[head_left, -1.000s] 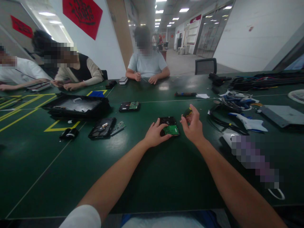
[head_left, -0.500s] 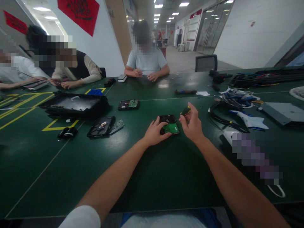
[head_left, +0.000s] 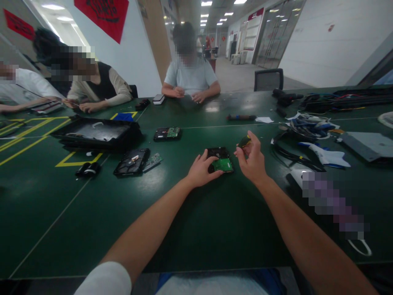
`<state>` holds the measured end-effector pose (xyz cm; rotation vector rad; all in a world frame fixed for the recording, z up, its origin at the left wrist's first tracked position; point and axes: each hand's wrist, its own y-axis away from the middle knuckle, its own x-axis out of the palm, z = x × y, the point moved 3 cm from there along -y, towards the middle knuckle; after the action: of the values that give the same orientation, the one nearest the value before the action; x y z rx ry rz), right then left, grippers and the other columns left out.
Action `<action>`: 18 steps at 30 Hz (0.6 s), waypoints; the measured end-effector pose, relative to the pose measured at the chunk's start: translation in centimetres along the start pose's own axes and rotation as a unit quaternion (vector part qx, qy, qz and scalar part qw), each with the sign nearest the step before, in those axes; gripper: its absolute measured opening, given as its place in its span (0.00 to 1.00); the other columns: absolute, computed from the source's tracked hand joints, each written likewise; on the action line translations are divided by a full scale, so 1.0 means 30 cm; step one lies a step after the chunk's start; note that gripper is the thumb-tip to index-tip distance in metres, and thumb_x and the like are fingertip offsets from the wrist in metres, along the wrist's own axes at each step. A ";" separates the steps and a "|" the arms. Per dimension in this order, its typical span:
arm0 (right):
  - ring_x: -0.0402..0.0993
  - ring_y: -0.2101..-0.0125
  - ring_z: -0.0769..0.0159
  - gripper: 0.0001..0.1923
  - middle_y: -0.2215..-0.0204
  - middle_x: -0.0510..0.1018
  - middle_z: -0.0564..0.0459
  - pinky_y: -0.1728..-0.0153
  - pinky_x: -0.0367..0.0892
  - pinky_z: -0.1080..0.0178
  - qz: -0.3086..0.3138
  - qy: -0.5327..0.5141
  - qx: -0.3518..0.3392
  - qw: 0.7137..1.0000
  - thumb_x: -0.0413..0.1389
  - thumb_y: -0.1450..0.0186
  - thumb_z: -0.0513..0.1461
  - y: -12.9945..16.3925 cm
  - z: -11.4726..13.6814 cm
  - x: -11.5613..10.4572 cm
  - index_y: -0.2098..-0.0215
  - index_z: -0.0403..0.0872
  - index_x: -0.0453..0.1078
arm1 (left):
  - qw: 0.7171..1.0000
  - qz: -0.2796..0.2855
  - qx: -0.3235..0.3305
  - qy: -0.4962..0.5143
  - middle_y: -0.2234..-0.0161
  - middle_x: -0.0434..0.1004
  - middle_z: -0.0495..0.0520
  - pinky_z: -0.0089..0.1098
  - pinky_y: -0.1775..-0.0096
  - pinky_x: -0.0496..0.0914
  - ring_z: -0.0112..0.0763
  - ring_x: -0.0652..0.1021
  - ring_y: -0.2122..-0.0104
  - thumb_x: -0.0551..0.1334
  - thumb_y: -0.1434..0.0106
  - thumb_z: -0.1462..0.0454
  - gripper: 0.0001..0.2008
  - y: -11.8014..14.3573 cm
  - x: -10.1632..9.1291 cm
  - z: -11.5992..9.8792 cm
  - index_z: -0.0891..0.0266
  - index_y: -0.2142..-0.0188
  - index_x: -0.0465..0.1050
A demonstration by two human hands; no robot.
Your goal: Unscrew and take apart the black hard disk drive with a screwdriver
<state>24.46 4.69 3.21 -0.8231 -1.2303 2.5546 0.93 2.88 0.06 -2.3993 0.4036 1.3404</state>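
One hard drive with a green circuit board lies under my left hand, whose open fingers rest on it. My right hand, just beside, pinches one screwdriver. Two more drives lie well to my left. Nothing has really moved since before.

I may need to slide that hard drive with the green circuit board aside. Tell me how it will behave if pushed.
The hard drive lies flat on the green table, so it should slide rather than tip or roll. It looks like a rigid slab, probably heavy for its size. Its exposed circuit board faces up beside the left hand, so it is likely scratch-prone.
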 end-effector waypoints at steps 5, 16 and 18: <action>0.85 0.64 0.57 0.37 0.42 0.79 0.42 0.56 0.86 0.48 -0.003 0.007 0.008 1.000 0.55 0.23 0.48 0.006 -0.004 0.000 0.22 0.55 0.47 | 1.000 -0.001 0.002 -0.001 0.24 0.57 0.70 0.59 0.26 0.51 0.55 0.49 0.21 0.64 0.31 0.41 0.35 0.000 -0.004 -0.005 0.55 0.32 0.71; 0.85 0.60 0.57 0.37 0.32 0.71 0.41 0.56 0.86 0.48 -0.001 0.007 0.002 1.000 0.55 0.23 0.49 0.003 0.002 0.001 0.21 0.58 0.46 | 1.000 -0.008 0.009 -0.009 0.25 0.60 0.70 0.57 0.26 0.52 0.52 0.50 0.21 0.64 0.31 0.41 0.34 -0.003 0.002 0.000 0.55 0.33 0.71; 0.86 0.60 0.57 0.37 0.32 0.71 0.41 0.56 0.86 0.48 0.001 0.009 0.003 1.000 0.55 0.23 0.49 0.001 0.004 0.000 0.21 0.58 0.46 | 1.000 -0.007 0.008 -0.010 0.25 0.60 0.68 0.58 0.26 0.52 0.51 0.49 0.21 0.64 0.31 0.41 0.34 -0.002 0.004 0.003 0.54 0.33 0.71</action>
<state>24.39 4.57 3.24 -0.8450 -1.2172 2.5451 0.95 2.96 -0.09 -2.3700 0.3885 1.3491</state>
